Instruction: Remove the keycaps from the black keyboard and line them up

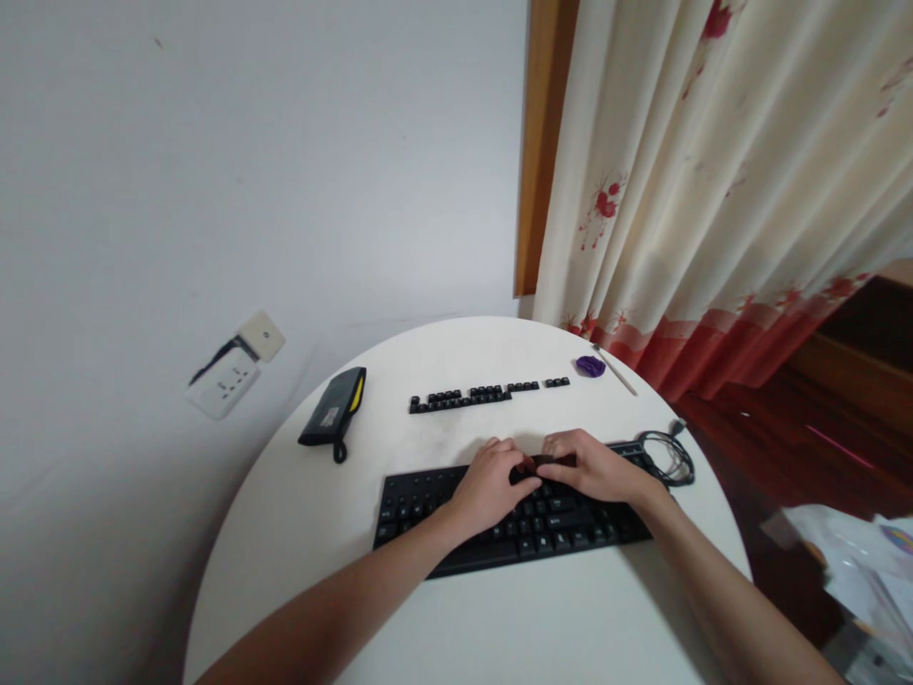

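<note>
A black keyboard lies on the round white table, with some key places in its upper rows hidden under my hands. My left hand rests over the keyboard's upper middle, fingers bent and closed toward the thumb. Close beside it, my right hand is also bent, its thumb and fingers meeting near the left fingertips. Between the two sets of fingertips shows something small and dark; what it is I cannot make out. Beyond the keyboard, several loose black keycaps are laid out in rows.
At the left is a dark zip pouch with a yellow strip. A crumpled purple cloth and a thin brush lie at the far right. The coiled USB cable sits near the right edge. Wall and curtain border the table.
</note>
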The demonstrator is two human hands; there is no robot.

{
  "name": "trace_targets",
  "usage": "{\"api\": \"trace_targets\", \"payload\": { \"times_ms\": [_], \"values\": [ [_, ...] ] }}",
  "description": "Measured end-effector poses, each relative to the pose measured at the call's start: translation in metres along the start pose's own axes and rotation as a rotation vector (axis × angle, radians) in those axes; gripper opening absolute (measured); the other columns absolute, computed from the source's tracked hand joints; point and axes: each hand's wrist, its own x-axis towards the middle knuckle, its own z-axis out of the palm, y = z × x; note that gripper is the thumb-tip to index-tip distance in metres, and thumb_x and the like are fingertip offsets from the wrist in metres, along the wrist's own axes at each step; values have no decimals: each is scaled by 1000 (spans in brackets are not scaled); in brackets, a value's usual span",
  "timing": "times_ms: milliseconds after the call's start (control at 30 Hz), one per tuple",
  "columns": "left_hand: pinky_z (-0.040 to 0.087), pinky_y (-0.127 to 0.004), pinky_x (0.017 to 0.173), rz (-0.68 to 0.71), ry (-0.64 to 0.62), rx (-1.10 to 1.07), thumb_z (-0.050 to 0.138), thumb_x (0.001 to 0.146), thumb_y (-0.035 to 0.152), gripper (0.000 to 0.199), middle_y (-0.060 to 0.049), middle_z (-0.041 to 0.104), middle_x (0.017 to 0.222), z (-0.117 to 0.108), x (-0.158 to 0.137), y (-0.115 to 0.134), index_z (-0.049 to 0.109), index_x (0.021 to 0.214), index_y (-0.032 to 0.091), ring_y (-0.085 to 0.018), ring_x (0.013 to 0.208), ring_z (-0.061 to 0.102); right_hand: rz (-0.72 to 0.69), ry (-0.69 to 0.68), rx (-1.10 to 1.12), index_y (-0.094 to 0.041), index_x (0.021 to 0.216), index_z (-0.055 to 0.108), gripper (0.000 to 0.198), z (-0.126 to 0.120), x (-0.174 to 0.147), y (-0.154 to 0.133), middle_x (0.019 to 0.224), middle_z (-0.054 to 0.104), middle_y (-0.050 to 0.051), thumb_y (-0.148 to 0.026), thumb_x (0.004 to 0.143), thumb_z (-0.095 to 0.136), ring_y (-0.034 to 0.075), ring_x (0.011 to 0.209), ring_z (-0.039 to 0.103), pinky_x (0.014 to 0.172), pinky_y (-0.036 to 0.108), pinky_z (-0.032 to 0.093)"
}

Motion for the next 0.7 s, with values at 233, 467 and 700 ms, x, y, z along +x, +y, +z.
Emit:
{"api": "trace_targets", "payload": {
  "times_ms": [233, 467, 700],
  "values": [
    [41, -34, 86, 7, 3, -8, 71, 81, 30, 10, -1, 65, 85, 2, 1, -2, 68, 80, 21, -20, 87, 58, 2, -1, -88, -19, 67, 68, 25, 3, -1, -2, 65, 64, 0, -34, 87, 63, 16, 61, 54, 61, 26, 44],
    [42, -33, 82, 22, -4, -13, 72, 79, 29, 11, 0, 63, 82, 0, 1, -2, 66, 79, 20, -19, 83, 57, 63, 38, -196, -17, 76, 65, 35, 10, 5, 4, 73, 67, 3, -33, 99, 45, 16, 66, 57, 66, 26, 41],
    [42, -33, 80, 25, -1, -2, 72, 79, 29, 12, -1, 61, 82, 0, 2, -2, 65, 76, 20, -20, 83, 57, 141, 102, -226, -17, 75, 66, 38, 18, 6, 10, 72, 69, 5, -34, 100, 43, 18, 66, 60, 64, 26, 41]
  ]
}}
